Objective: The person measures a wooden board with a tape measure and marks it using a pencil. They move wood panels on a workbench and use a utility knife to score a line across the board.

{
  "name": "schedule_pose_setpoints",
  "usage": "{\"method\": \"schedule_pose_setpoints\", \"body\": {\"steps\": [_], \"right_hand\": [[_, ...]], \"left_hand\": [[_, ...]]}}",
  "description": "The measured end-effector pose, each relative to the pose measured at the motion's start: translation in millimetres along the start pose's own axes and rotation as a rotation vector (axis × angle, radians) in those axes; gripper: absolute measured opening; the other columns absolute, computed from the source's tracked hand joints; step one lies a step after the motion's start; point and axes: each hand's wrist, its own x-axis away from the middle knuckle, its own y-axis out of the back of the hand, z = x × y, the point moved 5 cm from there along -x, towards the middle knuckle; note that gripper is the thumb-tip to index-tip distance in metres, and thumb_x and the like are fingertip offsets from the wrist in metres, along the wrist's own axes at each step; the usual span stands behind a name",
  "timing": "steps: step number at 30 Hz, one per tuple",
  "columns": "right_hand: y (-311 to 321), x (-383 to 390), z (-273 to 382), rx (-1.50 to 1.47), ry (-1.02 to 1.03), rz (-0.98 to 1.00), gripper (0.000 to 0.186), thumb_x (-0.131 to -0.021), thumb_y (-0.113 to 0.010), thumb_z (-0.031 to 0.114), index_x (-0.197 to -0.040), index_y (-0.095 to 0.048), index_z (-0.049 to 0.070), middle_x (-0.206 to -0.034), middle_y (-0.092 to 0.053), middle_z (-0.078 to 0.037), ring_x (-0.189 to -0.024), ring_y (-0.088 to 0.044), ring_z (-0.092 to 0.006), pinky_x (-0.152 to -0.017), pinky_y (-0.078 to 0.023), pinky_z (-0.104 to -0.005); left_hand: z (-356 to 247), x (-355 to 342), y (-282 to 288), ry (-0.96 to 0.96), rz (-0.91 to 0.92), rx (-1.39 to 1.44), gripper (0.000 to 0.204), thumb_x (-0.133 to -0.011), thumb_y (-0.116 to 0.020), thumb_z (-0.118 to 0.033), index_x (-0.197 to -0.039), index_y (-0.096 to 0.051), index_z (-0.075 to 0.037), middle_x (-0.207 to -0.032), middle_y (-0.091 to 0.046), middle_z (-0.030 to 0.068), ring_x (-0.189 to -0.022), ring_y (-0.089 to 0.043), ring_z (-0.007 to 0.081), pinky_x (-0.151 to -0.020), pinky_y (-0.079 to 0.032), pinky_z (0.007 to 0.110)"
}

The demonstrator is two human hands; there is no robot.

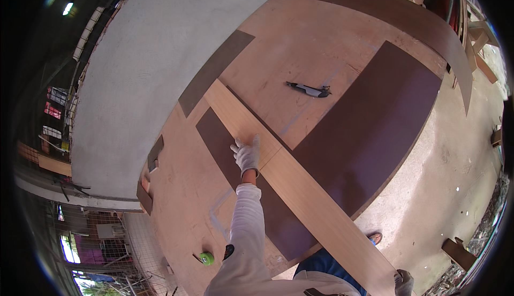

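Pale wood-grain plank (300, 186) slanted across plywood worktop (316, 33)

Plank: runs from upper left to lower right; near end projects past the worktop edge, over the wearer's blue trousers (323, 265). 1 thin crosswise line visible just beyond the left hand.

Left hand (247, 156): white glove, fingers spread apart, resting on the plank's left part; not clamped on anything.

Right hand (403, 282): gloved, in shade, at the near end, touching the plank's right edge. Partly out of view; cannot tell whether the fingers are closed on it.

Surroundings: 1 dark brown strip (286, 232) shows along the plank's left side. 1 wide dark brown panel (383, 130) lies to the right, near the plank. 1 grey-brown panel (217, 74) sits beyond the far end. 1 black-and-grey hand tool (309, 89) lies beyond the plank; exact type unclear. 1 green tape measure (206, 258) rests near the worktop's lower left, left of the sleeve (248, 218).
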Motion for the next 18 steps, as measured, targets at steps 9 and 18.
{"method": "schedule_pose_setpoints", "body": {"steps": [9, 18], "right_hand": [[-72.7, -89.4, 157.2, 0.060, 0.148, 0.074, 0.027, -0.100, -0.066, 0.018, -0.126, -0.072, 0.010, -0.111, -0.077, -0.015, -0.102, -0.072, -0.0395, -0.091, -0.059, -0.0503], [-77.5, -89.1, 131.1, 0.214, 0.141, -0.063, 0.021, -0.104, -0.062, 0.028, -0.109, -0.079, 0.016, -0.094, -0.077, -0.012, -0.079, -0.073, -0.0370, -0.073, -0.059, -0.0493]], "left_hand": [[-90.0, -121.3, 1.0, 0.200, 0.017, -0.147, 0.120, -0.080, -0.070, -0.080, -0.172, -0.028, -0.015, -0.179, -0.007, 0.0248, -0.153, -0.033, 0.0549, -0.114, -0.037, 0.073], [-105.4, -143.6, 0.4, 0.242, 0.014, -0.131, 0.120, -0.075, -0.079, -0.068, -0.171, -0.030, -0.014, -0.179, -0.003, 0.0253, -0.143, -0.045, 0.0534, -0.105, -0.046, 0.067]]}}
